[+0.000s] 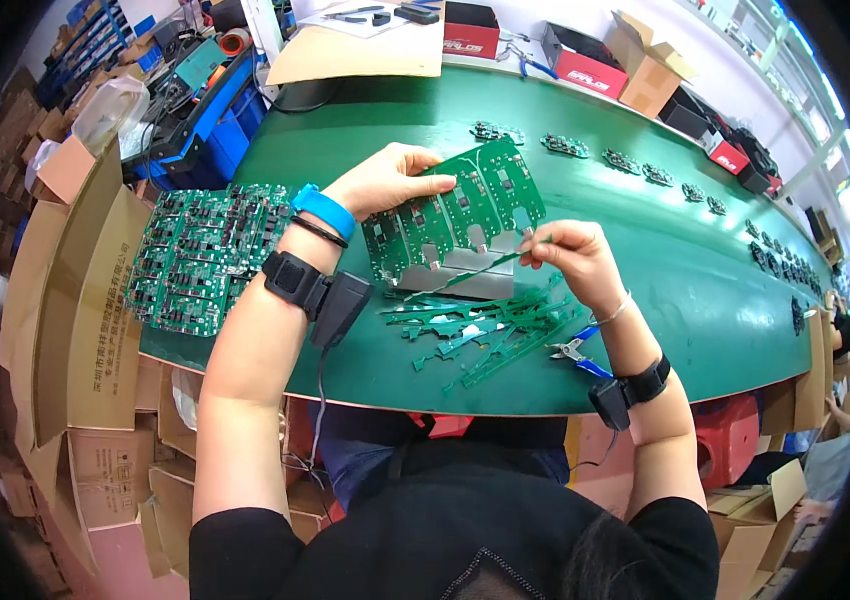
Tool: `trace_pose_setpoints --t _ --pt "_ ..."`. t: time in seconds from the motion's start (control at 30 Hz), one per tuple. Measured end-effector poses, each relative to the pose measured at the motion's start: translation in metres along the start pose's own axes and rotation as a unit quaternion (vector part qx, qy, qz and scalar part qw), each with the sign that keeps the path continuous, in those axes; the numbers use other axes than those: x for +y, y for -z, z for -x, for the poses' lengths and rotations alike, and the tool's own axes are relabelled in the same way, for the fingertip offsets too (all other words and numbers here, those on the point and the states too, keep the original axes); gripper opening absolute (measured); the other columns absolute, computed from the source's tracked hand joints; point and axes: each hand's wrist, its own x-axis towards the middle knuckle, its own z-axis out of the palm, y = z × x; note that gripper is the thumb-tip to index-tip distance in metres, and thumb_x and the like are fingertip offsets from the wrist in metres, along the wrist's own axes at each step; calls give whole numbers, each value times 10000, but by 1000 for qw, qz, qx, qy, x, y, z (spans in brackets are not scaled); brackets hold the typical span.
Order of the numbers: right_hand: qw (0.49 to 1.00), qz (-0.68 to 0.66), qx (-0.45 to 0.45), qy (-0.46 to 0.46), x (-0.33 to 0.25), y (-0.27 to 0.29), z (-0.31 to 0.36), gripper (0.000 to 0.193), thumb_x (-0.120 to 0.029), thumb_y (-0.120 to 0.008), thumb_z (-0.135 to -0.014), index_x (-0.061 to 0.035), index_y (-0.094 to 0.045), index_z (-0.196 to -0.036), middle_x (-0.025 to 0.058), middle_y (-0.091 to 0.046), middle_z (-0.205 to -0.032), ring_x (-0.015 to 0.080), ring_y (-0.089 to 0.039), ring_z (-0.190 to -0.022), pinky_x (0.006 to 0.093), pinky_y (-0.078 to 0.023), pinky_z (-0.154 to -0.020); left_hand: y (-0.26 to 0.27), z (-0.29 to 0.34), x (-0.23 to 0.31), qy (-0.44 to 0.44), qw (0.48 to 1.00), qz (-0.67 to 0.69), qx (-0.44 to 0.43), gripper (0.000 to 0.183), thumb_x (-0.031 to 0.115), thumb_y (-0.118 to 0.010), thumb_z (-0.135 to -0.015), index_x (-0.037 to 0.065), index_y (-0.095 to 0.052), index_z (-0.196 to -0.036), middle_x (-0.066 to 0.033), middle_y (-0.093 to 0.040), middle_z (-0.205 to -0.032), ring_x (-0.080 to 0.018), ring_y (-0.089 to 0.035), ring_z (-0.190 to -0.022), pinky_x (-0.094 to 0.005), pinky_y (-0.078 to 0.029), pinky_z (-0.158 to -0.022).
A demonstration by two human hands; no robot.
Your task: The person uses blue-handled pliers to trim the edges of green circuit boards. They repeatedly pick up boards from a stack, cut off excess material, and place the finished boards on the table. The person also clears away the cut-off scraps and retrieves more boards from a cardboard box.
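Green circuit-board panel (460, 208) pinched in left hand (390, 182); right hand (575, 258) pinches thin green strip (480, 270), perhaps touching panel's lower edge; green scraps (520, 322) heaped on table (685, 285).

black top (395, 520), short sleeves (240, 545), dotted V trim (483, 556) | left arm (250, 400): bright-blue wristband (324, 210), thin black band (320, 230), black strap (290, 279), boxy black module (343, 310), grey cable (321, 400) | right arm (663, 445): thin pale bracelet (613, 309), second black strap (649, 380), small black box (610, 403), dark cable (600, 457)

You're at a long green table (705, 300), white wall (570, 18) behind it, lights (825, 85) glowing past its far right, pink floor (130, 555) below, red stool (728, 440) by its near edge.
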Motion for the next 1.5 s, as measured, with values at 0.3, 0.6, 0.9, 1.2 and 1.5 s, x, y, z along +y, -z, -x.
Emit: trace_pose_setpoints --t 0.3,0.6,0.9,1.2,1.5 --pt "905 311 74 -282 -20 27 77 208 -198 -761 -785 -11 -680 -826 66 -652 -731 172 -594 -643 296 -491 -616 16 -3 -8 38 998 -48 -10 272 239 -704 -878 26 -664 -1043 28 -664 -888 -31 -562 -761 -202 -451 -679" --pt "689 600 29 406 -34 -29 -2 374 -121 -664 -719 -127 -633 -1092 50 -606 -1035 241 -590 -957 382 -487 -823 -19 -11 4 37 990 -13 -134 372 290 -631 -927 12 -625 -1173 -47 -673 -1058 -95 -596 -948 -234 -470 -830" --pt "896 432 61 79 -19 -37 -40 181 -216 -694 -798 -52 -684 -873 122 -636 -793 329 -624 -740 399 -488 -657 12 26 23 3 995 -70 -74 528 488 -460 -968 40 -654 -1170 -82 -674 -1077 -146 -605 -1009 -287 -458 -912" --pt "898 435 43 53 -10 -38 -37 186 -153 -716 -792 0 -680 -892 146 -626 -754 299 -613 -669 358 -478 -611 -11 20 2 -23 981 -187 -40 265 163 -778 -794 4 -703 -992 -3 -682 -839 -59 -572 -760 -234 -482 -707" --pt "915 390 92 51 24 -13 -72 317 -275 -747 -756 -31 -703 -953 173 -686 -806 294 -673 -695 366 -520 -658 2 -13 -21 -83 954 -276 79 279 228 -771 -787 -26 -695 -877 -26 -652 -712 -66 -544 -645 -249 -454 -576"
